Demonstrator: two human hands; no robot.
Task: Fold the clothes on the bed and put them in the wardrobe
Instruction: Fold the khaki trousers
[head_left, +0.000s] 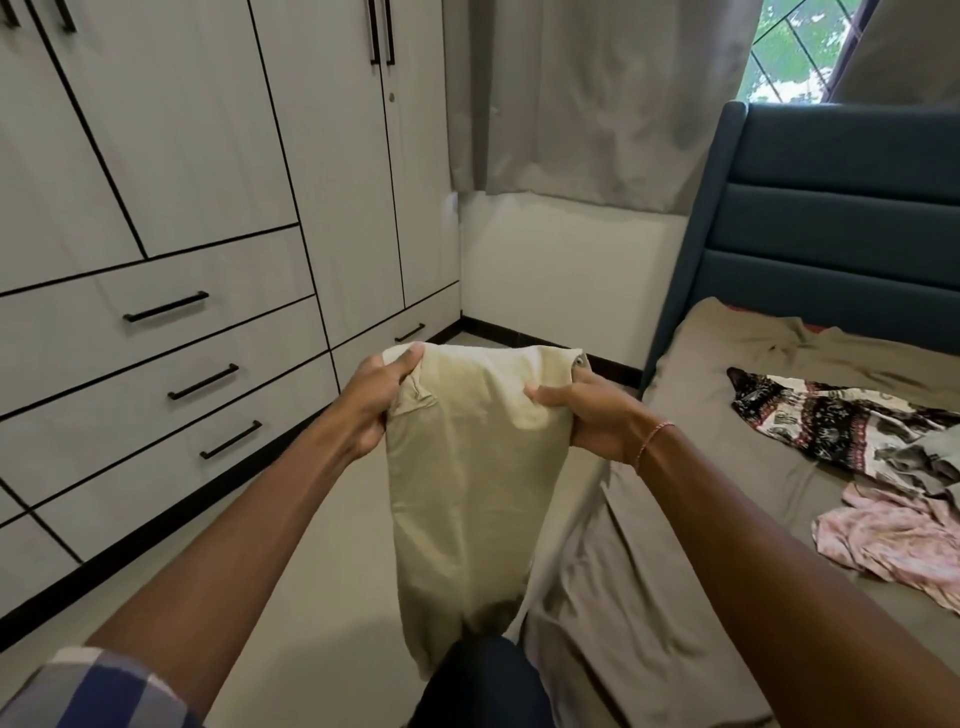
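1. The wardrobe (182, 208) stands shut at your left; the bed (727, 519) lies at your right.
2. Your left hand (376, 402) and right hand (592, 415) both grip hanging beige trousers (467, 493).
3. Patterned clothes (841, 431) and a pink garment (893, 535) lie on the bed.

place: home bedroom; evidence: bed (675, 519); wardrobe (208, 156); curtains (571, 104)

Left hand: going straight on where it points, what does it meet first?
Likely the wardrobe's low drawer by the corner; the left hand, gripping the beige garment, points there. Depth unclear.
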